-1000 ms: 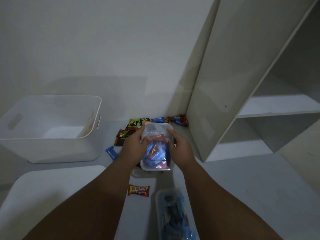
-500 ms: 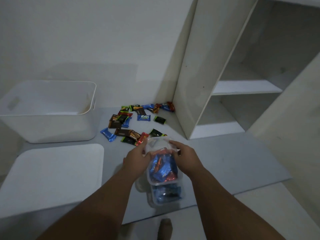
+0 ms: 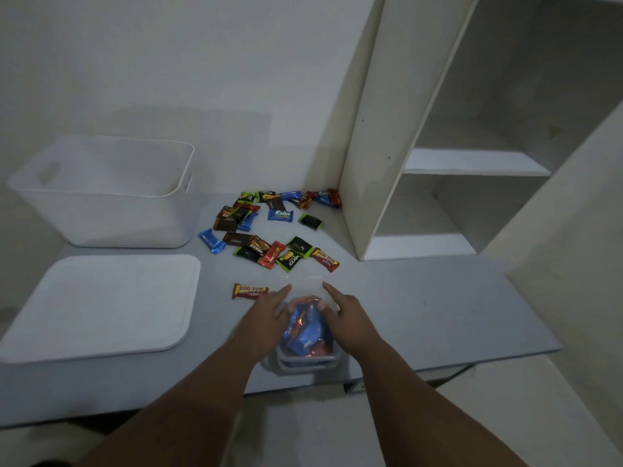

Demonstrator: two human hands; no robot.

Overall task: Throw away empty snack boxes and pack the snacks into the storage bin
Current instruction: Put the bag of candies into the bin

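Observation:
A clear snack box [image 3: 305, 332] full of blue and red wrapped snacks sits stacked on a second clear box [image 3: 306, 365] near the table's front edge. My left hand [image 3: 264, 320] holds its left side and my right hand [image 3: 352, 320] its right side, thumbs over the rim and index fingers stretched forward. Several loose wrapped snacks [image 3: 269, 230] lie scattered behind it. One red snack [image 3: 249, 290] lies just left of my left hand. The white storage bin [image 3: 111, 227] stands open at the back left.
The bin's white lid [image 3: 101, 305] lies flat in front of the bin. A tall white shelf unit [image 3: 377, 146] stands at the back right, with snacks against its base. The grey table [image 3: 438, 315] ends just in front of the stacked boxes.
Both hands brought the filled clear box back from the snack pile toward me and lowered it onto the second clear box. My fingers have straightened along its sides.

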